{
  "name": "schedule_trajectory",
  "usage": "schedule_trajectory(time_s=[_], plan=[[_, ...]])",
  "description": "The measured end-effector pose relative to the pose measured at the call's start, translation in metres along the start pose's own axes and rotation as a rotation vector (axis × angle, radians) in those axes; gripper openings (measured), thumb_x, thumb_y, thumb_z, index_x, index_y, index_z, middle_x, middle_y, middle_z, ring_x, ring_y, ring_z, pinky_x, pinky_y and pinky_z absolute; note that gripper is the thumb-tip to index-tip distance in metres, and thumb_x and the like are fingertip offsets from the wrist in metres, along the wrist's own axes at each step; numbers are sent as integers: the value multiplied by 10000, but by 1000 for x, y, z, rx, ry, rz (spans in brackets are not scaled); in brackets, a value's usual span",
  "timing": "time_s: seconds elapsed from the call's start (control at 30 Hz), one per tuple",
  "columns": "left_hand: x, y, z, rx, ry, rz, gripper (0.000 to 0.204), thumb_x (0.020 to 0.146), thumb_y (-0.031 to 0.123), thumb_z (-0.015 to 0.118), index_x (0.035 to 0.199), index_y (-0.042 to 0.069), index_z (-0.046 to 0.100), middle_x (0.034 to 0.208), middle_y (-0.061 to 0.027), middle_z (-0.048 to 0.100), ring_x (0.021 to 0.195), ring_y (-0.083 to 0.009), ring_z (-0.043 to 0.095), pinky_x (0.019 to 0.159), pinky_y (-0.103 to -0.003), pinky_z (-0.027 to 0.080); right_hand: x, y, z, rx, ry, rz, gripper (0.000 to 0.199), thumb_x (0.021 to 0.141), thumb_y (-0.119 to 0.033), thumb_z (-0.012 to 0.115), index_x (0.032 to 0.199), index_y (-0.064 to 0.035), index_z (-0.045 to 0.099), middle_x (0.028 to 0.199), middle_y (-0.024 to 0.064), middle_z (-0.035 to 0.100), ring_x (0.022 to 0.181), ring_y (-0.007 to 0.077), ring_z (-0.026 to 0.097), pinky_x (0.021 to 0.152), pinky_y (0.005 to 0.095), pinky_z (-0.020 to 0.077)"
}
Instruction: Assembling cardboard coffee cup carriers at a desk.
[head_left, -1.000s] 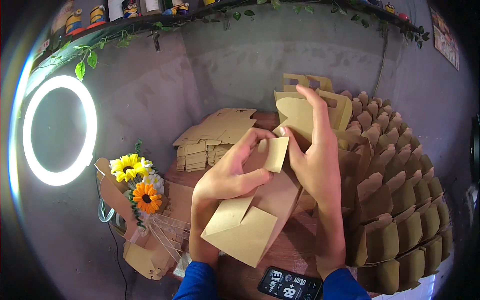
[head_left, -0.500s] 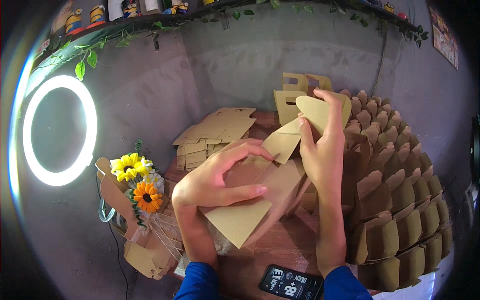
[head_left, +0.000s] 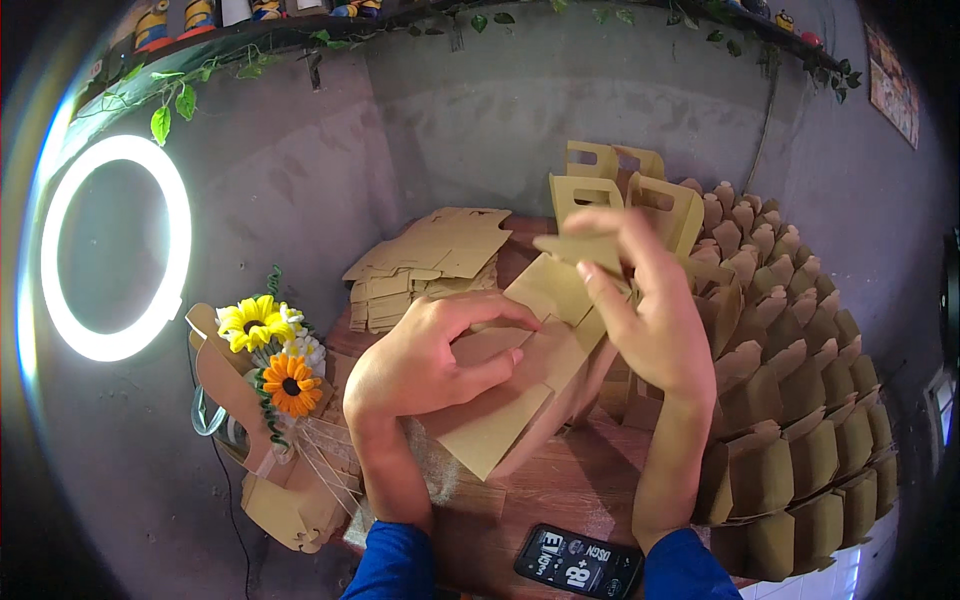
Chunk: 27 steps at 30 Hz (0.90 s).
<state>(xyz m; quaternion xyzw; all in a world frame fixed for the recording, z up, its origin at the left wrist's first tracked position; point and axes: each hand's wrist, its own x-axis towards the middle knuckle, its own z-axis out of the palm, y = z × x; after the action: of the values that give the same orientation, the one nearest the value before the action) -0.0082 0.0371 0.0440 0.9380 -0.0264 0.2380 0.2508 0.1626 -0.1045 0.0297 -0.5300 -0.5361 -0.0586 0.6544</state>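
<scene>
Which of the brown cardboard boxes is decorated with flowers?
The box with flowers at the table's left edge: it alone carries a yellow and an orange flower. The nested boxes on the right are plain.

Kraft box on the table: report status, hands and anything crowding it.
Left hand pressing flat on the kraft box. Right hand pinching its upper flap. Rows of folded boxes crowd the right; phone at near edge.
</scene>
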Motion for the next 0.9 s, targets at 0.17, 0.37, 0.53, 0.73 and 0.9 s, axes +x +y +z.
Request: schedule_trajectory(time_s=[0.17,0.37,0.53,0.73,0.9], plan=[[0,1,3,-59,45,-34,338,819,125,692,1147,44,679,867,-73,692,620,-79,559,584,-257,451,-5,-12,-9,-193,-289,-88,181,804,54,580,966,-20,613,914,135,663,857,315,624,815,379,490],[1,9,3,-69,1,-80,298,812,116,652,1099,37,662,869,-149,695,792,-269,691,734,-346,524,-5,-12,-19,-108,-310,-47,143,792,39,558,922,-17,579,845,101,634,825,266,576,810,358,461],[-1,12,1,-85,27,-50,311,813,84,621,1118,54,678,699,-12,588,552,-62,466,523,-260,379,-3,-10,-21,-54,-360,-13,95,802,8,524,885,-15,564,804,88,590,794,246,518,770,348,438],[0,14,1,-84,25,-70,323,804,74,608,1119,47,674,720,-36,607,572,-76,488,549,-256,404,-1,-4,-21,-161,-402,-122,91,790,-14,552,878,-20,572,789,90,593,789,269,516,765,369,432],[2,10,6,-76,50,-31,306,813,80,615,1113,36,652,786,-102,658,657,-181,598,620,-311,474,-3,-5,-17,-270,-487,-121,128,779,-41,596,906,-43,589,907,85,598,892,281,534,878,394,408]])
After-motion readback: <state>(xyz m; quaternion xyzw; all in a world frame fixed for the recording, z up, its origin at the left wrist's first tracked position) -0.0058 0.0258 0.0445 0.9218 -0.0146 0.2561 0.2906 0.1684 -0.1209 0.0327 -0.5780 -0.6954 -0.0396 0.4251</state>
